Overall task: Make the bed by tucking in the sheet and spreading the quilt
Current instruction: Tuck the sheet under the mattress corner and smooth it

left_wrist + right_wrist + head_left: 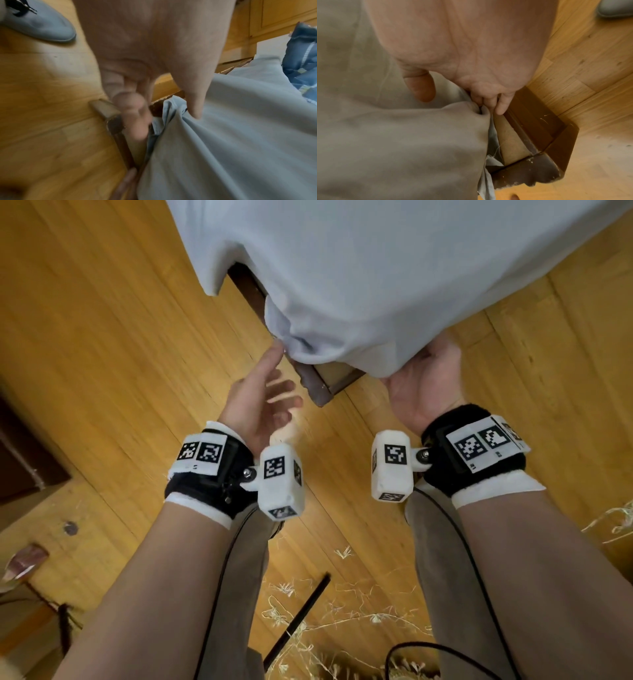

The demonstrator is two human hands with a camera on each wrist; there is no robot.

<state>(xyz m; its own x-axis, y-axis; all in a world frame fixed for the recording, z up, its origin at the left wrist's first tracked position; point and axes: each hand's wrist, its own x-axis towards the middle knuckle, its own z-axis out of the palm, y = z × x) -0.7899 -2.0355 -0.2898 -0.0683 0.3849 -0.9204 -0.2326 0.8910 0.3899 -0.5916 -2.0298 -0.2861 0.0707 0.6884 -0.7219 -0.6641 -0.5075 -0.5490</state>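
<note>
A pale blue sheet (pixel 376 268) covers the mattress corner above the dark brown bed frame (pixel 318 385). My left hand (pixel 270 385) is at the corner's left side. Its thumb presses into a bunched fold of the sheet (pixel 223 148), and its fingers (pixel 135 115) are loosely spread and blurred beside the frame (pixel 120 135). My right hand (pixel 424 378) is palm up under the corner's right side. Its fingers (pixel 496 104) curl under the sheet's edge (pixel 402 135) against the frame (pixel 539 128), with the thumb on the cloth. A blue patterned quilt (pixel 305 65) lies farther up the bed.
Wooden plank floor (pixel 137 337) surrounds the bed corner. Straw-like scraps (pixel 325 611) and a black rod (pixel 298 614) lie on the floor near my legs. Dark furniture (pixel 20 457) stands at the left. A grey shoe (pixel 42 25) rests on the floor.
</note>
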